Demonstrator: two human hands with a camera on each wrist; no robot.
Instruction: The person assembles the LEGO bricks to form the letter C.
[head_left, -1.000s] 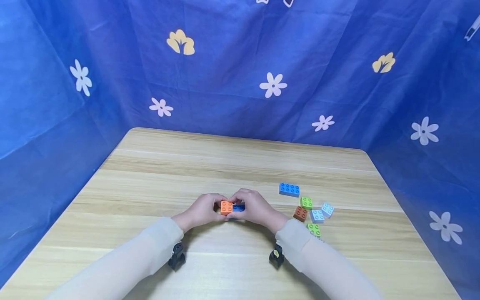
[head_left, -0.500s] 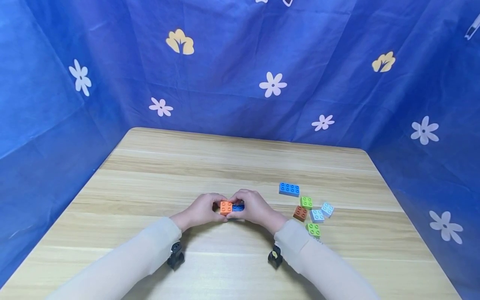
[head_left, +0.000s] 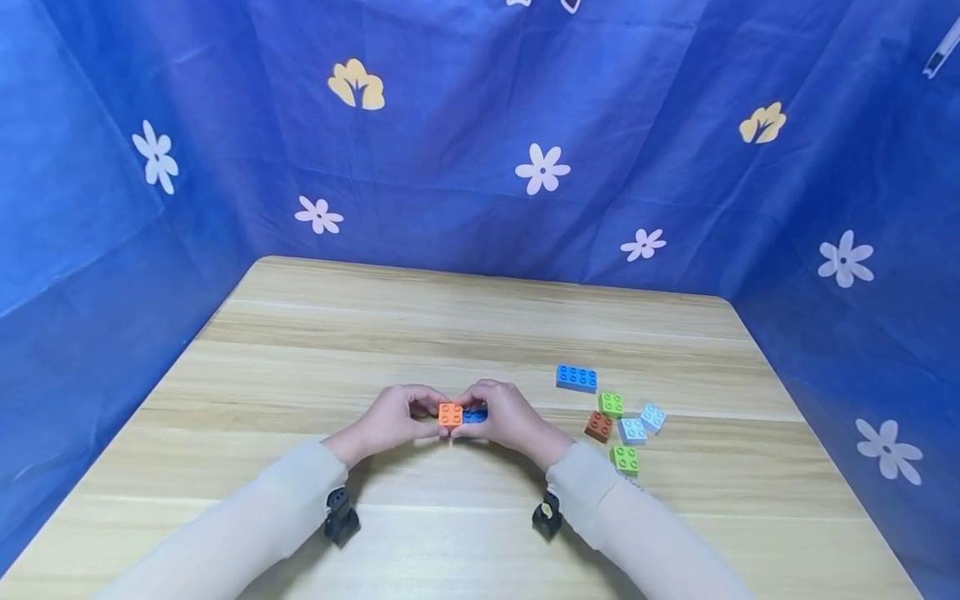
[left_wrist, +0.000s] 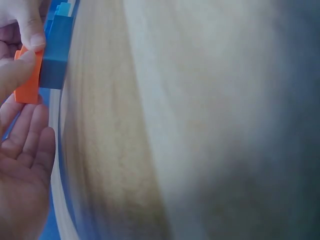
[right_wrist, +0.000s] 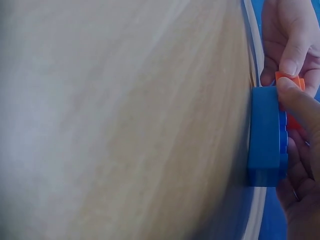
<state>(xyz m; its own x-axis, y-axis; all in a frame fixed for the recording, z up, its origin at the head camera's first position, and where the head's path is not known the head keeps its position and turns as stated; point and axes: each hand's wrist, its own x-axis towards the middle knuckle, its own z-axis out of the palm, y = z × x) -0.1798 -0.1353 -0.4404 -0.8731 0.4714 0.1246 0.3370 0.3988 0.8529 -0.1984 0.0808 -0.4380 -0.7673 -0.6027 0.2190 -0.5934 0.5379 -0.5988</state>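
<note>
The left hand (head_left: pixel 401 416) and the right hand (head_left: pixel 510 419) both pinch the orange block (head_left: pixel 450 415), thumbs on the near side and fingers curled on the far side. The two arms reach forward and turn in to meet. The orange block looks square, bumps up, at the left end of the long block (right_wrist: pixel 265 135) on its bumpy side. This blue block points left and right. Over on the right of the bench (head_left: pixel 300 350) lie another blue block (head_left: pixel 577 378), two green blocks (head_left: pixel 625 460), a brown block (head_left: pixel 599 426) and two pale blocks (head_left: pixel 633 430).
</note>
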